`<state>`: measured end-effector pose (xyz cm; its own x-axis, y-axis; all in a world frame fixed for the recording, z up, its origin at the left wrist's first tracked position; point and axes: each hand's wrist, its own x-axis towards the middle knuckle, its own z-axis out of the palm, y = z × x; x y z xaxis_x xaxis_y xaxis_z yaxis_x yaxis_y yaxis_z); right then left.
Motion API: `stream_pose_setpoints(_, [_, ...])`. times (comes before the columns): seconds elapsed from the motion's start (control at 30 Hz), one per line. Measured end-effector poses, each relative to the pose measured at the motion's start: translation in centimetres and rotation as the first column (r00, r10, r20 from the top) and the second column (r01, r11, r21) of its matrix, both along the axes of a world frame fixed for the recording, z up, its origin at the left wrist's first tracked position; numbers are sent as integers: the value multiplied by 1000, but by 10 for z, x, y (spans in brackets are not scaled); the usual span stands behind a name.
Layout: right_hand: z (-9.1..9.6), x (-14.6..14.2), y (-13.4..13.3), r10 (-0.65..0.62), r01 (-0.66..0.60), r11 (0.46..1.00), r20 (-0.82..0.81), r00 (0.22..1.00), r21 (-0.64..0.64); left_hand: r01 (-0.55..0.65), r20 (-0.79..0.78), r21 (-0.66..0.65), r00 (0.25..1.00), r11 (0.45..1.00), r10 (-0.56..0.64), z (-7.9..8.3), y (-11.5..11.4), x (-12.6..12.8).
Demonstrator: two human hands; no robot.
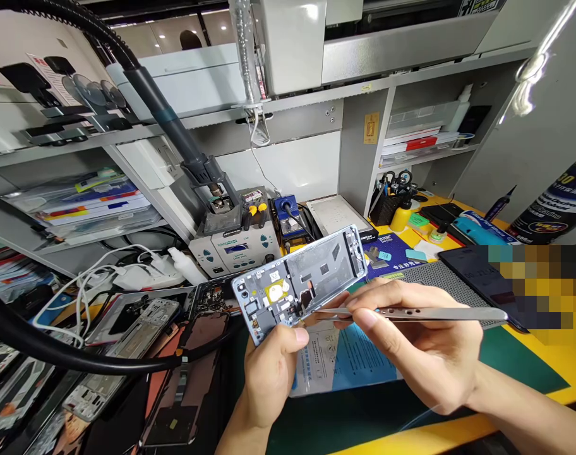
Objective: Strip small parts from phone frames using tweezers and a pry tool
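Note:
An opened phone [323,268], its inner frame and circuit parts bare, is tilted up in the middle of the view. My left hand [271,370] is closed on its lower left edge, with the thumb along the near side. In my right hand [423,347] a pair of metal tweezers [423,313] is pinched between thumb and fingers. The tips of the tweezers point left, at the phone's near edge beside the circuit parts; whether they touch it I cannot tell. Under both hands lies a blue and white printed sheet [359,360] on a green mat [520,363].
Several phone frames [122,354] and screens crowd the left side, with a black hose [103,363] curving over them. A grey soldering station [235,249] stands behind. A dark phone [477,278] lies at the right, near a large spray can [553,202].

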<state>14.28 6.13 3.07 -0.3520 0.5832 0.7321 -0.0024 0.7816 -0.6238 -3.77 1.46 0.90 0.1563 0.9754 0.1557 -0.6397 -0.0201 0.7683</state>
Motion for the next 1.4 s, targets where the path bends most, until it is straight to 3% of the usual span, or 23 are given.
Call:
stream_pose_setpoints(0.33, [0,-2,0,-13,10,998,-39,999,-64,-109,-59,23,992,994,110,9,5,4])
stream_pose_setpoints(0.7, [-1,-6,2,-57,42,986,-95,994,-160,-18,-38,-52,999,998,16,4,10,2])
stream_pose_setpoints(1.4, [0,-6,3,-120,105,968,-56,991,-230,-63,-84,-47,995,997,59,4,10,3])
